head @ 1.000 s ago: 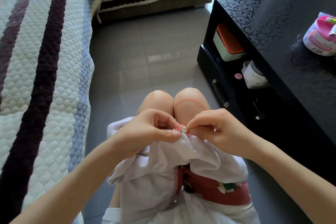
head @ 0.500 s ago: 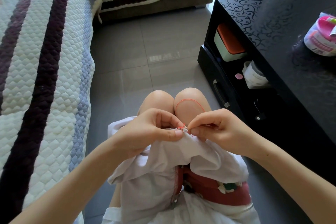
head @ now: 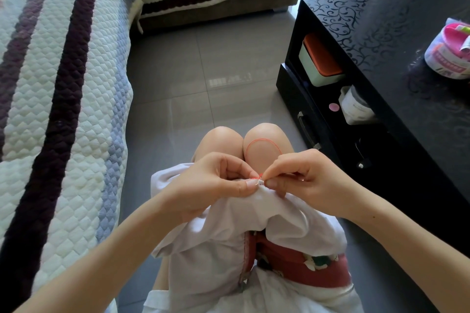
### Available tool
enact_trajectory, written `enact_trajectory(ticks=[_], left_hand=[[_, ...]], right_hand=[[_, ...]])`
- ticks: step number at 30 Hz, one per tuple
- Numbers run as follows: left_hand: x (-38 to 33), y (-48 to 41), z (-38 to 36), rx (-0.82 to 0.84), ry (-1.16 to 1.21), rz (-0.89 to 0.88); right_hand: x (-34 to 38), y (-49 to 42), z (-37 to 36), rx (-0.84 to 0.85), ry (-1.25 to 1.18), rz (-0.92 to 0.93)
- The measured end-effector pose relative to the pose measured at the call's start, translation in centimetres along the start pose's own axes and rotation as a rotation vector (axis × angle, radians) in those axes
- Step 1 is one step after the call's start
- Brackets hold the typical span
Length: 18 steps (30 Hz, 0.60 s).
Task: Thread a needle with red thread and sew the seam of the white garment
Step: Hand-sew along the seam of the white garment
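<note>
The white garment lies bunched over my lap and knees. My left hand pinches its seam edge between thumb and forefinger. My right hand pinches the needle at the same spot, fingertips almost touching the left ones. The needle itself is too small to make out. The red thread loops from the seam up over my right knee and back down to my right hand. Short red stitches show at the seam between the fingertips.
A striped quilted sofa cushion fills the left side. A black coffee table stands close on the right, with a pink-and-white container on top and boxes on its lower shelf. Grey tiled floor lies ahead.
My hands have barely moved. The right fingertips stay pinched at the seam and the thread loop over the knee keeps about the same size.
</note>
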<state>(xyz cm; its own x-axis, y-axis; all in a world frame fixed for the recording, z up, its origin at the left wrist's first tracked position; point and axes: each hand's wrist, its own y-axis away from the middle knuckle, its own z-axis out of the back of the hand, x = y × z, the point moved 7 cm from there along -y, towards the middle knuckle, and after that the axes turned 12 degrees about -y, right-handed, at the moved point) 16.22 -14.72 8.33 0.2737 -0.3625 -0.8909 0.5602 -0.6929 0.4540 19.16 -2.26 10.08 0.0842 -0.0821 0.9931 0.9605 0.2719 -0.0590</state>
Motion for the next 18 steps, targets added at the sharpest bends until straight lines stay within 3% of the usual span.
enact_trajectory(ticks=[10, 14, 18], left_hand=[[-0.5, 0.1, -0.4, -0.049, 0.072, -0.049], [-0.6, 0.0, -0.5, -0.069, 0.122, -0.086], [-0.4, -0.1, 0.0, -0.162, 0.114, -0.093]], right_hand=[[-0.4, 0.9, 1.5, -0.045, 0.175, 0.008], [0.2, 0.9, 0.6, -0.104, 0.007, 0.074], [0.0, 0.9, 0.4, -0.174, -0.072, 0.028]])
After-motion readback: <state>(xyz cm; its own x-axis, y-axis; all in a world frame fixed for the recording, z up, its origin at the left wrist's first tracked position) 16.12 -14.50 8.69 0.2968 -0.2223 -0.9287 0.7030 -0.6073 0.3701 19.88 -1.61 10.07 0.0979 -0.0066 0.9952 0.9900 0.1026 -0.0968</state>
